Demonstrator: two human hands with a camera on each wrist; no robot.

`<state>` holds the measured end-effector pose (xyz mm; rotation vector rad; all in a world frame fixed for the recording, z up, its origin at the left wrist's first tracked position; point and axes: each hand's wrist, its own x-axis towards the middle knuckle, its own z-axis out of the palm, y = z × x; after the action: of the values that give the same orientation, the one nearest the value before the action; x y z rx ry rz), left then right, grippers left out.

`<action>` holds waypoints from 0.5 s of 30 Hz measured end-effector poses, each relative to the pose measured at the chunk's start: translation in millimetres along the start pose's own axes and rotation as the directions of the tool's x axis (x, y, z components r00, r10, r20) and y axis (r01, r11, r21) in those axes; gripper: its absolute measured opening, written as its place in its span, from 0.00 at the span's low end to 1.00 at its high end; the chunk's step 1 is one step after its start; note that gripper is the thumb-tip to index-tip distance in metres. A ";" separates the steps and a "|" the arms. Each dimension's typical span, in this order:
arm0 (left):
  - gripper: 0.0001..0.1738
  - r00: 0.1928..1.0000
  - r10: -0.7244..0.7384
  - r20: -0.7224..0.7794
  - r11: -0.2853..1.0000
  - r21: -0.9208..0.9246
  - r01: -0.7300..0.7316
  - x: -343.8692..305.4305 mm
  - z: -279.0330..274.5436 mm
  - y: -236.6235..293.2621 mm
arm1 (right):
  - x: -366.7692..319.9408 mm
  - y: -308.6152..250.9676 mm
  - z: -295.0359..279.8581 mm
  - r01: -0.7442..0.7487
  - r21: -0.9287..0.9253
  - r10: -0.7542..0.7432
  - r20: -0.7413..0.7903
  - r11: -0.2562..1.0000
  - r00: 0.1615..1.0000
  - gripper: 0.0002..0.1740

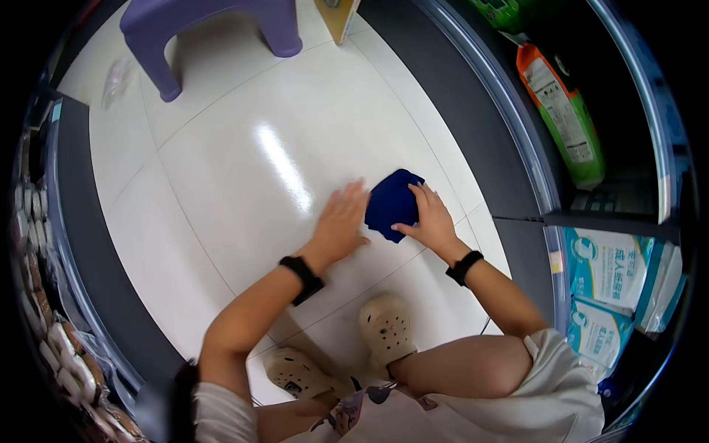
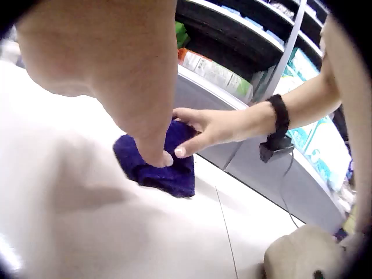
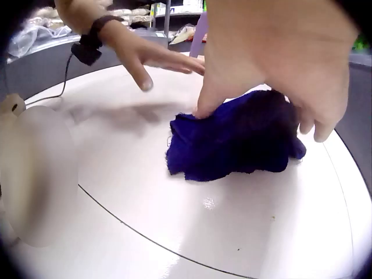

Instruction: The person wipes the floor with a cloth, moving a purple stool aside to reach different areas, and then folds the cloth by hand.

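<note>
A dark blue folded cloth [image 1: 391, 205] with ragged edges is close over the white tiled floor. My right hand [image 1: 434, 223] holds it from the right, thumb at the near edge and fingers at the far side. In the right wrist view the cloth [image 3: 232, 139] spreads below that hand [image 3: 279, 70], between thumb and fingers. My left hand [image 1: 340, 225] is just left of the cloth, palm down, fingers straight and slightly blurred, holding nothing. From the left wrist view, its thumb overlaps the cloth [image 2: 157, 160].
A purple stool [image 1: 214, 29] stands on the floor ahead. Shelving with a green-and-orange package [image 1: 565, 114] and teal-and-white packs [image 1: 609, 269] lines the right side. Bagged goods [image 1: 74, 362] fill a shelf at left. My feet wear beige clogs [image 1: 386, 328] close behind the hands.
</note>
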<state>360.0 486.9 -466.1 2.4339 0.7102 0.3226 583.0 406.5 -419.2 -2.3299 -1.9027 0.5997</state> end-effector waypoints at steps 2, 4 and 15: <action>0.45 1.000 -0.008 -0.018 1.000 0.004 0.008 -27.5 -20.9 -13.1 | 4.6 -1.8 4.2 0.060 -0.071 -0.065 -0.077 0.996 0.995 0.52; 0.37 1.000 -0.009 -0.022 0.999 0.031 0.009 -58.2 -41.1 -15.9 | 10.0 -2.8 8.1 0.111 -0.070 -0.118 -0.108 0.991 0.987 0.49; 0.23 0.992 -0.094 0.081 0.990 0.112 0.084 -171.4 -123.1 36.6 | 19.3 7.4 -83.7 -0.048 0.342 0.077 -0.073 0.938 0.994 0.30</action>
<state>187.1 423.4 -356.9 2.4924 0.8148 0.1464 621.6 438.8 -349.1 -2.1616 -1.5487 0.7537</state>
